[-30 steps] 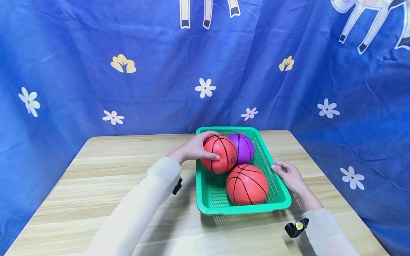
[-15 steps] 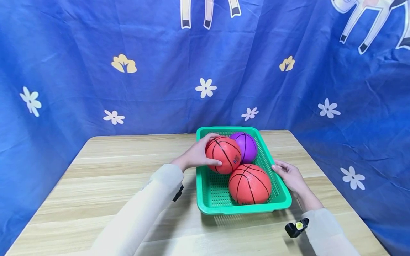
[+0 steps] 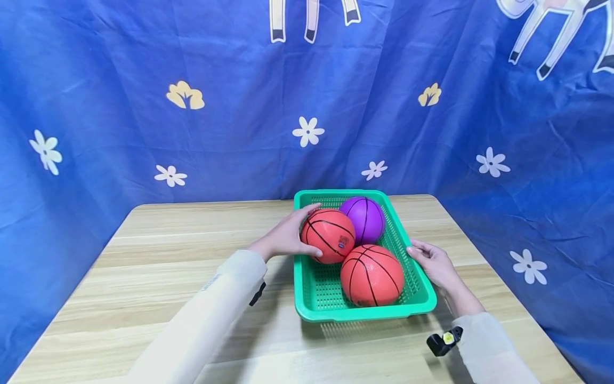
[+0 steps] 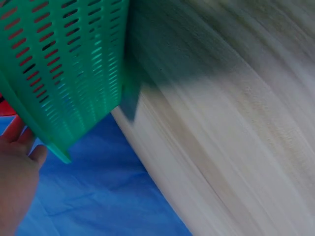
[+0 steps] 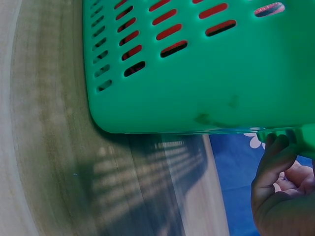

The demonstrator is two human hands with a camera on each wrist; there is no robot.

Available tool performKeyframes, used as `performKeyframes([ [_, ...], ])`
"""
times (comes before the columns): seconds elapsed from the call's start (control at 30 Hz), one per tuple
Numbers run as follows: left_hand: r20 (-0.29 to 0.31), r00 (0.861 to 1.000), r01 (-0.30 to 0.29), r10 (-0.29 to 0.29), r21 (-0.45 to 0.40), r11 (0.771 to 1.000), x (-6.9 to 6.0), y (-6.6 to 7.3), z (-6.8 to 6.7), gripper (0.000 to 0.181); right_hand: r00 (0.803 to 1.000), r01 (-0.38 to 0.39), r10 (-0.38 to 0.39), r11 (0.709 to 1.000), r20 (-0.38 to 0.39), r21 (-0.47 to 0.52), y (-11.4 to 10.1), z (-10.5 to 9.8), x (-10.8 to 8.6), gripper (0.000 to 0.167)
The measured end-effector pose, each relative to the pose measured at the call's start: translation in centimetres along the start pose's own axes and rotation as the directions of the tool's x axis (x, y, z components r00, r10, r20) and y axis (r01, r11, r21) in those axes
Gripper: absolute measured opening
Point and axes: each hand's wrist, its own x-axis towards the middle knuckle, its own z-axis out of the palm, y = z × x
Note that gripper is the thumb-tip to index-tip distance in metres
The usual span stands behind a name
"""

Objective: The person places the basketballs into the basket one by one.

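Note:
A green plastic basket (image 3: 299,285) stands on the table and contains two red toy basketballs and a purple one. My left hand (image 3: 286,234) lies along the left side of the upper red basketball (image 3: 328,236), fingers spread and relaxed, thumb at its near side. That ball sits low against the basket's left wall. The lower red basketball (image 3: 372,276) rests to its right and nearer me; the purple basketball (image 3: 363,220) is behind them. My right hand (image 3: 434,266) grips the basket's right rim, also seen in the right wrist view, where the fingers (image 5: 275,162) curl at the rim's edge.
The light wooden table (image 3: 158,282) extends left of the basket and in front of it. A blue patterned curtain (image 3: 230,133) hangs behind the table and along its right side. A small black camera (image 3: 443,341) is strapped at the right wrist.
The upper red basketball first shifted right under my left hand, then rolled back left and settled lower. My left hand has eased slightly left and loosened. My right hand stays on the rim.

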Motion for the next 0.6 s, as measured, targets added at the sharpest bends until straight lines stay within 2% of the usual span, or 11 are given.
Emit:
performKeyframes([
  [0.33,-0.017,0.998,0.058,-0.058,-0.001,0.998,-0.7,-0.4,-0.9,0.102,0.999,0.018,-0.014,0.998,0.051,-0.064,-0.5,-0.2,0.3,0.059],
  [0.5,-0.017,0.997,0.080,-0.080,0.016,0.997,-1.2,-0.2,-1.7,0.095,0.990,-0.033,0.039,0.998,0.136,-0.052,-1.2,-0.6,0.2,0.061],
  [0.6,-0.012,0.995,0.104,-0.104,0.040,0.994,-1.8,-0.2,-2.6,0.092,0.979,-0.062,0.078,0.994,0.188,-0.089,-1.8,-0.9,0.1,0.064],
])
